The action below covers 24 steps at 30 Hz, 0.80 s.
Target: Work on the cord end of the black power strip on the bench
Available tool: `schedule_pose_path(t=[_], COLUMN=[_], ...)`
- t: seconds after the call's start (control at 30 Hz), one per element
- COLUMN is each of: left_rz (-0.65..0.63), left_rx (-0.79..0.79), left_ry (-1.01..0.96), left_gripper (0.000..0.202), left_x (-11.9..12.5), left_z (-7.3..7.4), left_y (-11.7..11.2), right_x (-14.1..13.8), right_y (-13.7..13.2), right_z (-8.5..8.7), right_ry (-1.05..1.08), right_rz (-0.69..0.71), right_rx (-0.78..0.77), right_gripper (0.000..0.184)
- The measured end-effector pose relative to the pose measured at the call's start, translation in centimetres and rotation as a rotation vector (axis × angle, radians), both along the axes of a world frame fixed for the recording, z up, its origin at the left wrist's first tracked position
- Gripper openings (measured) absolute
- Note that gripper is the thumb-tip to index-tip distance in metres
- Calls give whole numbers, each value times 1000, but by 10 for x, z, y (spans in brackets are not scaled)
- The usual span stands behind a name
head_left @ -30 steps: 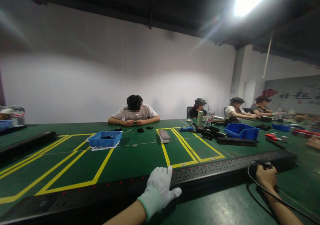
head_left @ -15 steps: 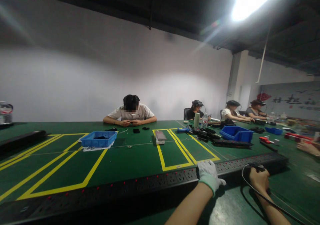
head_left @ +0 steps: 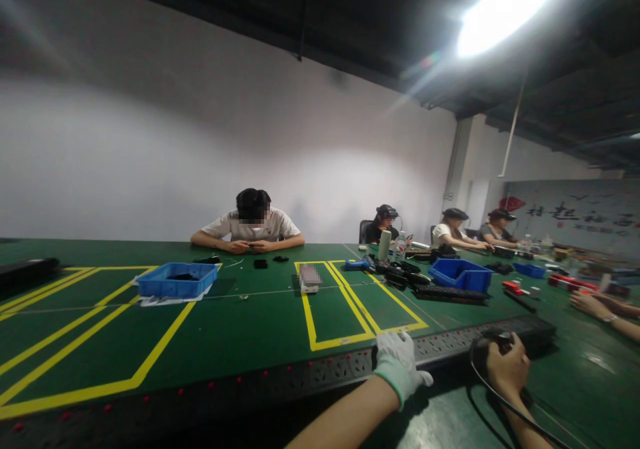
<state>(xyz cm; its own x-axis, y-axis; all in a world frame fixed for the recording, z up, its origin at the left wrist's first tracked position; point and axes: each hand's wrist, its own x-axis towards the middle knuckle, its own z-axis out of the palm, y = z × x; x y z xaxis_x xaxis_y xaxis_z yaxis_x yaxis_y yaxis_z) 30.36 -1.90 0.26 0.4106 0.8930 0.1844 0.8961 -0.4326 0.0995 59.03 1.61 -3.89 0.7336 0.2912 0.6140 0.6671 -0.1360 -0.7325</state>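
Observation:
My left hand (head_left: 397, 362), in a white glove with a pale green cuff, grips a long black power strip (head_left: 280, 380). Its fingers reach over the strip's far side and the thumb points right on the near side. The strip runs slantwise across the table and carries a row of slots and small red parts. Bare and closed, my right hand (head_left: 511, 367) holds a black corded tool (head_left: 481, 350) at the strip's right part. A thin cable (head_left: 493, 396) loops down from it past the wrist. The fingers and hand partly hide this tool, so its exact kind is unclear.
Yellow tape (head_left: 160, 349) marks rectangles on the green table. Beyond the strip are a light blue tray (head_left: 177, 288), a pinkish box-like item (head_left: 310, 280), a dark blue bin (head_left: 460, 276) and black parts (head_left: 405, 272). Several people sit around; a co-worker's hands (head_left: 595, 304) are at right.
The view has turned a little right, so the table and things slide left in the picture. Both hands stay at the strip; the black tool shows more beside my right hand.

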Motion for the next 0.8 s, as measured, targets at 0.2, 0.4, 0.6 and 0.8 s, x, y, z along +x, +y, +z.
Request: schedule_pose_path(t=[0.2, 0.4, 0.6, 0.8], left_rz=[29, 59, 67, 76], left_rx=[35, 122, 340, 419], left_ry=[59, 149, 210, 183], left_gripper=[94, 83, 78, 68], left_x=[-90, -200, -315, -387], left_z=[6, 4, -30, -45], left_y=[-36, -81, -111, -128], right_x=[-11, -30, -82, -141], right_y=[-7, -16, -21, -40], right_z=[6, 22, 31, 28], right_ry=[21, -236, -351, -270], right_rz=[-45, 5, 301, 531], right_rx=[2, 1, 24, -247], right_gripper=[67, 54, 59, 51])
